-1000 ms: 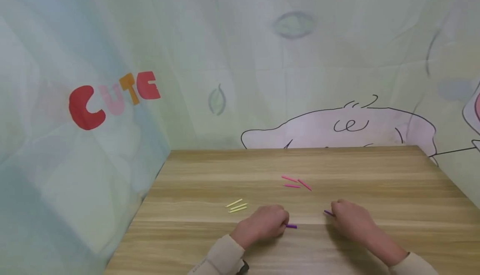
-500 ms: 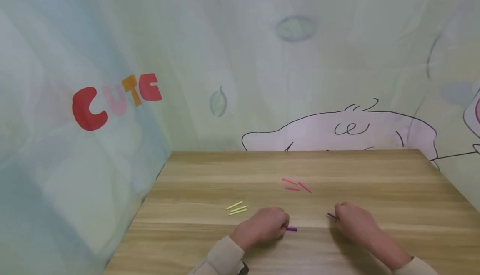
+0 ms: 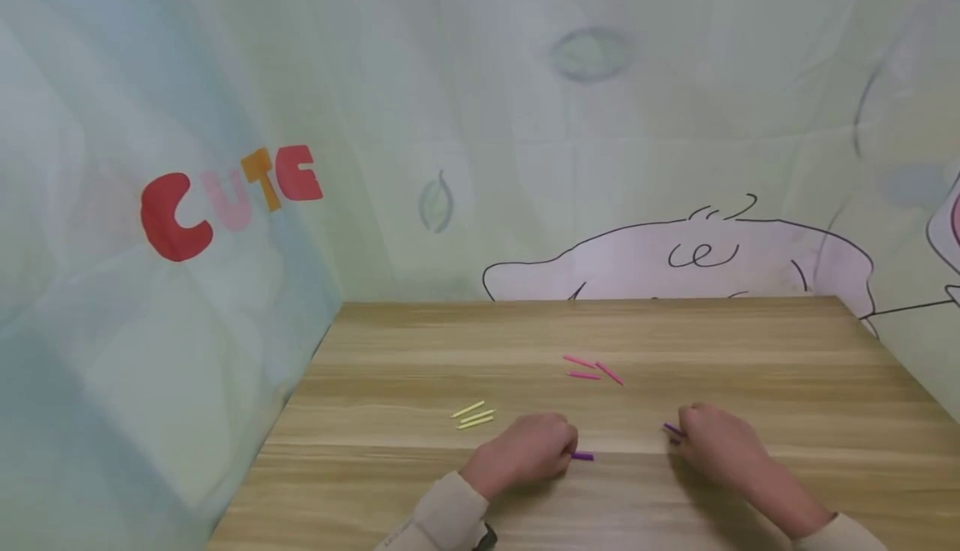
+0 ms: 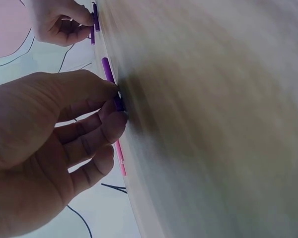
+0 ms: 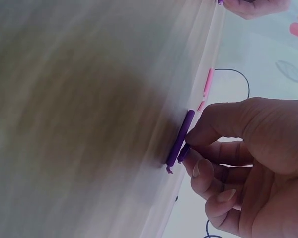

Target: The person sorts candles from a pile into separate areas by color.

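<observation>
My left hand [image 3: 528,448] pinches a thin purple candle [image 3: 582,456] between thumb and fingers, low over the wooden table. In the left wrist view that candle [image 4: 108,70] sticks out beyond the thumb. To the right, my right hand [image 3: 720,443] pinches another purple candle [image 5: 184,152], mostly hidden by the fingers. Right beside it a further purple candle [image 5: 181,139] lies along the tabletop, a small wick at its end. Three pink candles [image 3: 583,376] lie further back, and several yellow candles [image 3: 476,421] lie in a loose group left of my left hand.
The wooden table [image 3: 420,334] reaches back to a printed cloth backdrop [image 3: 480,117] with cartoon drawings and coloured letters. Another backdrop panel [image 3: 97,351] stands along the table's left edge.
My right hand has shifted a little to the right with its purple candle, and a second purple candle now shows beside its fingertips. The left hand and the pink and yellow candles stay put.
</observation>
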The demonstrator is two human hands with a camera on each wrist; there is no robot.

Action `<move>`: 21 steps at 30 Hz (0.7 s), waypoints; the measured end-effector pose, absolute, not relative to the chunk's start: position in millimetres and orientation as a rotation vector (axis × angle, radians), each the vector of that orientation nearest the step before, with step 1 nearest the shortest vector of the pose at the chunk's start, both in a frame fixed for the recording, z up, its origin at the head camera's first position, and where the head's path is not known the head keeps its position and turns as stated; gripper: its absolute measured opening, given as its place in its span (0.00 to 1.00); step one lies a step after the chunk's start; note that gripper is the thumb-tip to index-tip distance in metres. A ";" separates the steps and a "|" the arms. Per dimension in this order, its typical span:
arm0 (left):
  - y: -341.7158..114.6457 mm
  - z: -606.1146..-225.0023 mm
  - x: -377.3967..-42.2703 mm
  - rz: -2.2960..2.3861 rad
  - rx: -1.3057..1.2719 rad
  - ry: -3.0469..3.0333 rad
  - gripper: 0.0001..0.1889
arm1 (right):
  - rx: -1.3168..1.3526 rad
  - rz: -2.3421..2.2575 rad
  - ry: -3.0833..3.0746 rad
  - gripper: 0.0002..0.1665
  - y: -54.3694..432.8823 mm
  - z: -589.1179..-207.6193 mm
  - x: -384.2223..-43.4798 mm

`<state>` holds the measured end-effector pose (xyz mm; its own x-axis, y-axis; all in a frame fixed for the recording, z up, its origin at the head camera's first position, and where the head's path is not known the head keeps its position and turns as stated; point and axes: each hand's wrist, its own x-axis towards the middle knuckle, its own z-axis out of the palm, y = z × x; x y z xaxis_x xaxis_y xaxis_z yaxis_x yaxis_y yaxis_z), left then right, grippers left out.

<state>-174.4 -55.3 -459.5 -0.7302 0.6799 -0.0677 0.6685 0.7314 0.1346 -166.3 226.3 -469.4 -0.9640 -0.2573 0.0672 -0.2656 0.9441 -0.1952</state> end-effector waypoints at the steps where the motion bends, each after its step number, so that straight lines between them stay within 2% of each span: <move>1: -55.3 -459.5 -174.5 0.155 1.103 2.818 0.08 | 0.408 0.315 -3.061 0.10 226.5 -469.0 -166.3; 10: -55.9 -459.5 -174.9 0.158 1.114 2.823 0.08 | 0.400 0.312 -3.079 0.09 228.9 -466.8 -166.6; 21: -55.7 -459.0 -175.0 0.160 1.104 2.817 0.07 | 0.408 0.347 -3.052 0.16 233.9 -471.6 -166.4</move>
<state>-175.0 -55.7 -459.0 -0.7293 0.6811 -0.0654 0.6693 0.7300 0.1383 -166.4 233.9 -471.6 -0.9644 -0.2546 0.0716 -0.2641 0.9403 -0.2147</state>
